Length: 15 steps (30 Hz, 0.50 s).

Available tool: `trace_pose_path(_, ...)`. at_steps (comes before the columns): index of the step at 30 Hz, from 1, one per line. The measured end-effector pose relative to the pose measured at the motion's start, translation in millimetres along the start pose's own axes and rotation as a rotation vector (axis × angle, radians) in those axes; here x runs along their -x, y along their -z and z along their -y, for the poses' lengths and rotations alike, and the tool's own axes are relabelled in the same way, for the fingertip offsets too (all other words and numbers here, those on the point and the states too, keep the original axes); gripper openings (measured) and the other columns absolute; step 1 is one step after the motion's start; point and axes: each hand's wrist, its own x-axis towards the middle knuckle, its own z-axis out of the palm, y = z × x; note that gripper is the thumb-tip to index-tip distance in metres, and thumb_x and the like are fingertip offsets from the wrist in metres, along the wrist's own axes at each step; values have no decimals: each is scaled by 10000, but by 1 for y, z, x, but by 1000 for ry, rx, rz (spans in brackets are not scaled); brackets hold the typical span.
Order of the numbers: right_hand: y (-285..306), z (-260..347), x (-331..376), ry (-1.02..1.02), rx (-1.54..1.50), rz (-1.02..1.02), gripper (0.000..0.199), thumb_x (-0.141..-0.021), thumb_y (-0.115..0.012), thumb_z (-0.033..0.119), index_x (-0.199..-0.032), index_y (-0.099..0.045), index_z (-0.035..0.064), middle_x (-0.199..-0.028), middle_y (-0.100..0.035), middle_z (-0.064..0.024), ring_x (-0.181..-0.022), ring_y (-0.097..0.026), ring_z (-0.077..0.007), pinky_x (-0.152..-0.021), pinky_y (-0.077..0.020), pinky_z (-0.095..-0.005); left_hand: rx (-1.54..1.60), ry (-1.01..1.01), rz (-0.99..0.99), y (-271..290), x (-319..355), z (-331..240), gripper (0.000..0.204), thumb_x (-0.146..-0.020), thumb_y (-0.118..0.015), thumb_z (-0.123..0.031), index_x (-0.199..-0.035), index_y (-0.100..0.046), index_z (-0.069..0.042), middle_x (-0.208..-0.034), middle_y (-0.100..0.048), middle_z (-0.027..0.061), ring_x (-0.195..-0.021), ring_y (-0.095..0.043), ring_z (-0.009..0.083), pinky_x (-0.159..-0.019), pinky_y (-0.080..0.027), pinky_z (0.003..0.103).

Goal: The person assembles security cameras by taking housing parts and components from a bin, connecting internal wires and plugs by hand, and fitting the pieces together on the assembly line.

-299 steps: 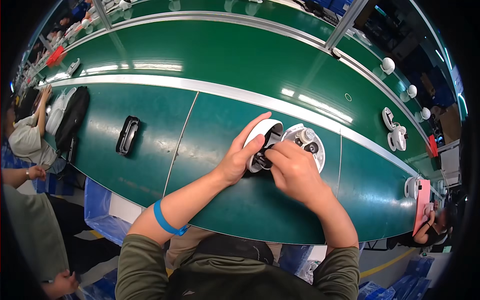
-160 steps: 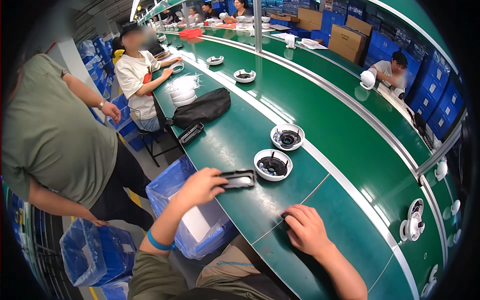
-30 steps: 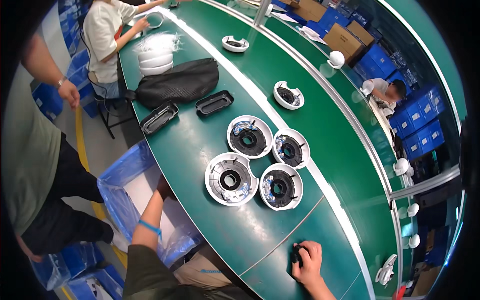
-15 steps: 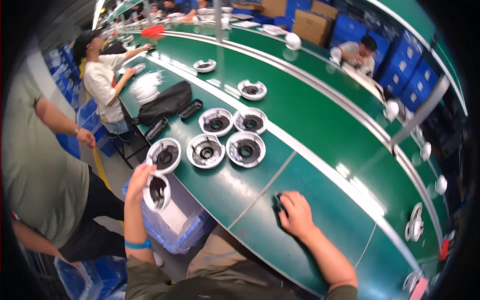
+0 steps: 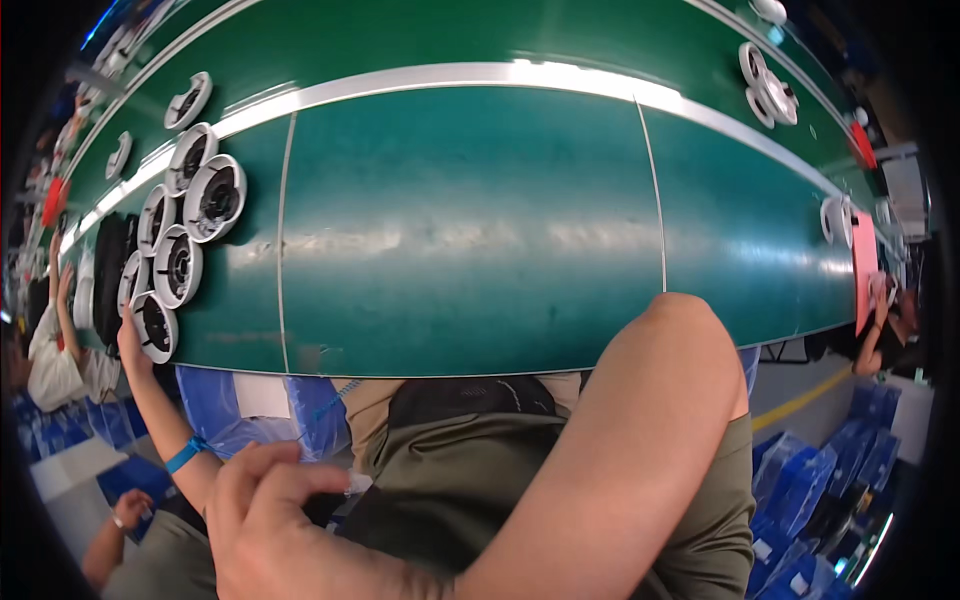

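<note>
At the near left end of the bench, my left hand (image 5: 133, 342) is closed on the rim of a round white housing (image 5: 156, 328) with a dark inside. This housing is tilted, close against the other white housings (image 5: 178, 264) grouped there. A blue band (image 5: 186, 454) circles my left wrist. My right hand (image 5: 285, 530) is low and close to the camera, reaching across my body to the left. Its fingers are bent and their inner side is hidden, so I cannot make out what they hold.
The green bench (image 5: 470, 240) spans the front, and beyond it runs a green conveyor (image 5: 420, 40). Under the near edge is a box lined with blue plastic (image 5: 215, 405). White parts (image 5: 768, 88) lie at the far right. A person's hand (image 5: 130, 508) shows at lower left.
My view has swung right along the bench. My right hand has left the bench top and crossed leftward in front of me. The small dark object it touched no longer shows there.
</note>
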Motion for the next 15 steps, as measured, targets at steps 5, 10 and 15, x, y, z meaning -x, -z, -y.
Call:
trace_pose_path(5,-14,-71,53,122,-424,376,358,-797,-693,199,-1091,-764,8,-1113,-652,-179,-779,-708,-244,-599,-573,-382,-228,-97,-525,-119,-247,-8,441,-875,-587,-386,-977,-665,36,-1076,-723,176,-990,-662,262,-886,-510,338)
trace_pose_path(10,-38,-111,150,-66,-305,363,250,-771,-682,233,-913,-711,29,-773,-637,-72,-646,-654,-214,-545,-511,-361,-489,-493,-1140,-52,-511,79,593,-999,-599,-453,-1160,-695,109,-1155,-706,292,-1027,-680,397,-952,-526,422)
trace_pose_path(15,-118,-176,308,-298,-558,-368,340,-688,-594,78,-1010,-685,17,-993,-738,-114,-704,-740,-216,-452,-472,-257,-369,-1227,-253,-136,-466,-50,476,-1087,-518,-341,-1408,-579,4,-1423,-578,215,-1372,-499,334,-1157,-353,386)
